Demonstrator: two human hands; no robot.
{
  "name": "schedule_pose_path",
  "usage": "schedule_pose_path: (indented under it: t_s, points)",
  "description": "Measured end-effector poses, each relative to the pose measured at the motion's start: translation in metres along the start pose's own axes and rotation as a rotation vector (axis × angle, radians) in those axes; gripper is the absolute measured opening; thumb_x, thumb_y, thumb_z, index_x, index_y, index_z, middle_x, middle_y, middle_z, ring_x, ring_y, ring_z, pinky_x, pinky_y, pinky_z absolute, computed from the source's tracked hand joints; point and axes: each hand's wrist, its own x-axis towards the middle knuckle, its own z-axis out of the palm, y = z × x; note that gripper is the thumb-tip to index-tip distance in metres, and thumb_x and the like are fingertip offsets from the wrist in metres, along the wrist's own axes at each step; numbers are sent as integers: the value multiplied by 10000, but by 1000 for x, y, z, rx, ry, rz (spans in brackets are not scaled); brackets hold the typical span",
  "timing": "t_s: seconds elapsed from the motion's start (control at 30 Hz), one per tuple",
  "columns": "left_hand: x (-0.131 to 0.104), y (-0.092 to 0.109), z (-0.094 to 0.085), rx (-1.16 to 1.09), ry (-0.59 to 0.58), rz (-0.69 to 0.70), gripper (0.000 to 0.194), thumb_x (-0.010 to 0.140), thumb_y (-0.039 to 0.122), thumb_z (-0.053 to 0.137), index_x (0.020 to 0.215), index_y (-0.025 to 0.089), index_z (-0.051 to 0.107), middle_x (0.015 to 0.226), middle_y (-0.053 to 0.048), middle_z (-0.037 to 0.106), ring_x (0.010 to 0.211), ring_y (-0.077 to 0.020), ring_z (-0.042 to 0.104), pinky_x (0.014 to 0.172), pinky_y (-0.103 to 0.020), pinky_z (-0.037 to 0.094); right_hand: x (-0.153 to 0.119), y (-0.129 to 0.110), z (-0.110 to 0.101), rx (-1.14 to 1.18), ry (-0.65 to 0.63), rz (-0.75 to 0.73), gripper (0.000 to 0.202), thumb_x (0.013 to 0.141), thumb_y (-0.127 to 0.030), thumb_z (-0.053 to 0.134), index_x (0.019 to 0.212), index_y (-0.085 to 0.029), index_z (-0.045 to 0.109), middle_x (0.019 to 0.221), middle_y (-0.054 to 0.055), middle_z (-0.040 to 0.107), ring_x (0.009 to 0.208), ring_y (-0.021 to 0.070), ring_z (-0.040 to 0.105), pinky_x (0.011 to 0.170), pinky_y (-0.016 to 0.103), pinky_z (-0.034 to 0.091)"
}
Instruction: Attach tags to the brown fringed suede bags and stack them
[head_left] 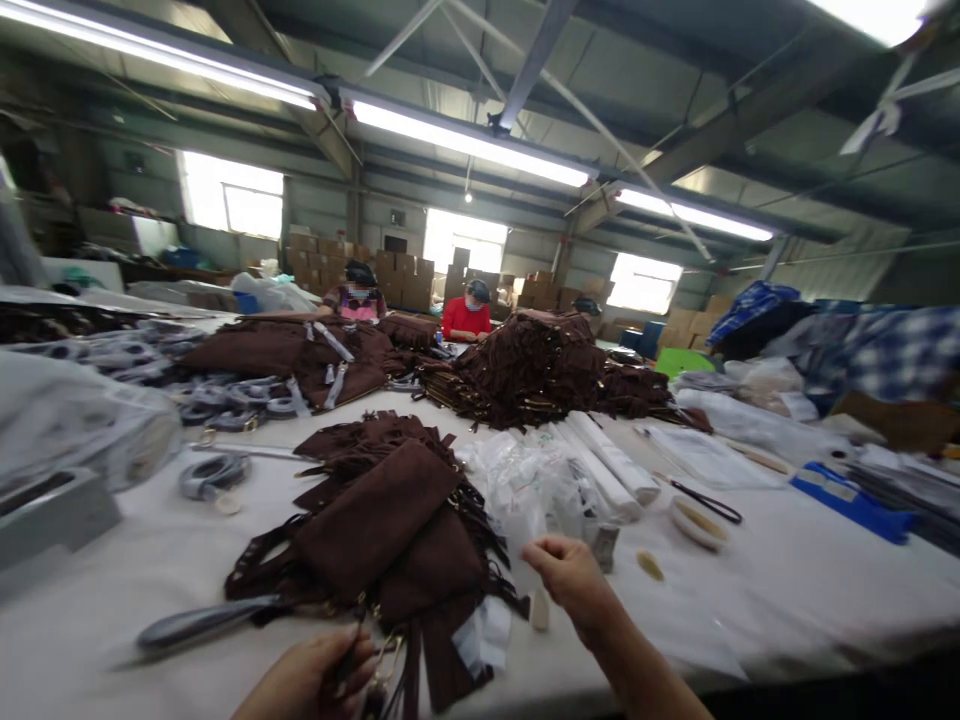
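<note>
Brown fringed bag (375,520) on desk (675,630): likely soft, light, floppy; best gripped at body, not fringe (375,432). Left hand (322,672) pinches dark strip (349,655) at near edge; right hand (571,580): fingertips together, cannot tell if holding anything.

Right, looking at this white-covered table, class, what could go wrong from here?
Snagging: the dark brown fringed fabric bag might catch on the small gold-coloured metal fittings beside the left hand.
Sliding: the loose, crumpled clear plastic could shift if the right hand brushes it.
Toppling: the tall dark brown fringed heap beyond might slump if bumped.
</note>
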Motion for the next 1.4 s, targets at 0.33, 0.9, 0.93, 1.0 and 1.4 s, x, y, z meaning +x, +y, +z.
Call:
schedule_pose_path:
  t_s: [0.33,0.9,0.93,1.0,1.4]
  points:
    - [2,-7,-4,-29,-221,23,199,760,284,688,839,144,570,768,-29,661,666,-142,661,499,-199,492,-39,0,159,90,-209,146,258,637,-375,605,566,-134,664,495,3,548,495,114,450,480,227,326]
    - [11,-22,-1,13,-143,177,356,538,328,832,712,127,596,645,-47,639,595,-164,604,607,-307,511,-33,-6,169,-21,-323,-17,354,746,-487,584,695,-154,692,630,33,632,638,174,585,586,250,426]
    - [12,-22,0,16,-136,180,359,537,331,833,718,127,599,664,-57,650,606,-169,611,605,-306,510,-29,-6,172,-2,-324,17,407,737,-535,577,638,-151,669,565,22,585,574,162,555,528,244,402]
    - [13,-23,1,38,-115,184,366,530,342,837,707,136,592,671,-59,654,610,-173,615,596,-304,508,-20,-8,179,17,-320,55,463,706,-586,581,541,-154,612,472,-4,487,477,134,476,447,237,338]
    - [-2,3,-9,143,-175,135,374,582,444,772,743,139,628,456,64,444,394,-61,374,382,-174,219,-46,-10,159,197,-467,159,383,629,-497,701,689,-119,688,537,-19,513,469,85,391,433,206,281]
